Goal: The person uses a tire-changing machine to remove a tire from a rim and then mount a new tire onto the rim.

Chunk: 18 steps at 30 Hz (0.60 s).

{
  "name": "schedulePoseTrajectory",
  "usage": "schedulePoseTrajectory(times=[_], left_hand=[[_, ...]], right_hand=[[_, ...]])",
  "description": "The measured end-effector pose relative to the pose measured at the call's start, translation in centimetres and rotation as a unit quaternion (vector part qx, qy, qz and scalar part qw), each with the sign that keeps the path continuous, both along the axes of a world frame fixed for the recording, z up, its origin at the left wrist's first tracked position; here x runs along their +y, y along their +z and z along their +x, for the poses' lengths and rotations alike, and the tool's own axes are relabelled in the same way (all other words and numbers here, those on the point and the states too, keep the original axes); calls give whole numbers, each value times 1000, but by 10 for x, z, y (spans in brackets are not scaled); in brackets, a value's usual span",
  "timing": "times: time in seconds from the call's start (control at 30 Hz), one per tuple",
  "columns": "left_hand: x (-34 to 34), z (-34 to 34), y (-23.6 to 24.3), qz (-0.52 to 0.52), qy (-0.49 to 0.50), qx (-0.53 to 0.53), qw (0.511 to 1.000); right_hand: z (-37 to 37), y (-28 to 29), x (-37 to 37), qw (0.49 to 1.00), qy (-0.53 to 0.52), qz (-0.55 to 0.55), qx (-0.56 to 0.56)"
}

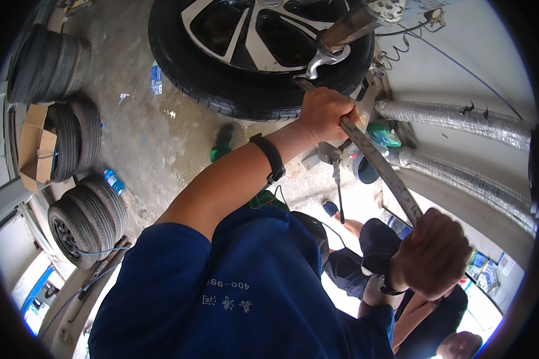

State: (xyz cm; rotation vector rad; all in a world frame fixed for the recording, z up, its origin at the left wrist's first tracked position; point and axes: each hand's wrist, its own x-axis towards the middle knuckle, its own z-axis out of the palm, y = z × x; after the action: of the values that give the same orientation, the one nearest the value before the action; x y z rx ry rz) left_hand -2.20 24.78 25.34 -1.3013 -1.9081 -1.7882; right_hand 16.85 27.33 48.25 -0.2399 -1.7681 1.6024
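My left hand (326, 113) is closed round the upper part of a long, flat steel pry bar (377, 167), just below a black tyre (233, 93) on a black and silver alloy rim (245, 33). The bar's tip meets the tyre at the rim, beside a curved metal mounting head (329, 57) on a steel shaft (350, 30). My right hand (431, 254) is wrapped round the bar's lower end at the right. A machine lever (339, 185) hangs beneath my left hand.
Tyre stacks (54, 66) line the left, with a cardboard box (33, 143) and blue bottle (114, 181). Foil-wrapped ducts (455, 119) run along the right wall. Another person (428, 326) is low at the lower right. A bucket (365, 167) and cables lie near the wall.
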Motion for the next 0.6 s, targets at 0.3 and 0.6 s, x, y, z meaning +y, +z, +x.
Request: schedulePoseTrajectory(times=[0.3, 0.6], left_hand=[[9, -3, -8, 71, 15, -1, 997], [21, -11, -13, 80, 47, -10, 996]], right_hand=[[-1, -1, 14, 996, 91, 4, 22], [-7, -9, 58, 984, 47, -60, 161]])
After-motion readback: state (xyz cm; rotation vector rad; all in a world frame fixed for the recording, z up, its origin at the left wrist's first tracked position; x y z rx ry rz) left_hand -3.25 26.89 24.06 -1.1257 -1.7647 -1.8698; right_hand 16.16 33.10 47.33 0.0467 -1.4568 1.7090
